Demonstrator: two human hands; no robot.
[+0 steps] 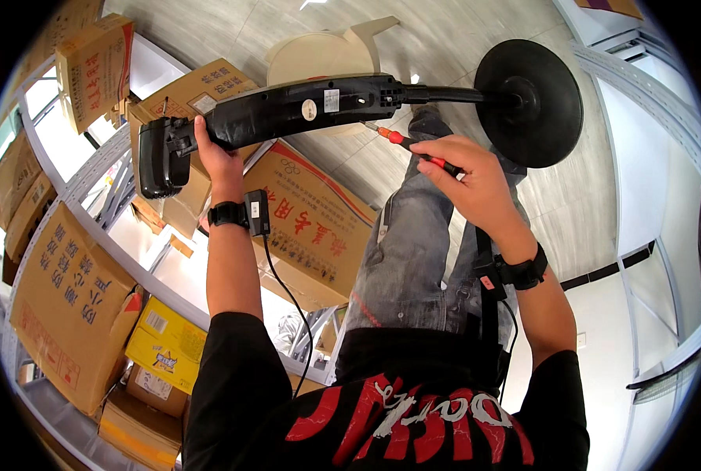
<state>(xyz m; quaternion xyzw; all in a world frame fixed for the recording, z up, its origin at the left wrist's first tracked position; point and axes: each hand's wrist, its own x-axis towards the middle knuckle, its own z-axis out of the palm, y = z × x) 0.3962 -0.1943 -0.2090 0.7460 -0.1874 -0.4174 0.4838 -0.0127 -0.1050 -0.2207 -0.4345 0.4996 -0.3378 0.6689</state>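
Observation:
My left hand (219, 157) is wrapped round the left end of a long black device's curved plastic housing (276, 112). A ribbed, boxy black part (162, 157) is joined to that end. From the other end a thin black rod runs to a round black disc (527, 102) at the right. The housing's near face bears small labels and screw holes. In my right hand (468, 177) is a red-and-black screwdriver (397, 139), pointing up and left. Its tip is close to the housing's underside near the rod joint; whether they touch I cannot tell.
Cardboard boxes (311, 220) and a yellow carton (166, 345) fill metal shelving (91, 173) at the left. A beige stool (319, 55) stands beyond the device on the grey tiled floor (445, 59). More white shelving (641, 141) lines the right. Cables hang from bands on both my wrists.

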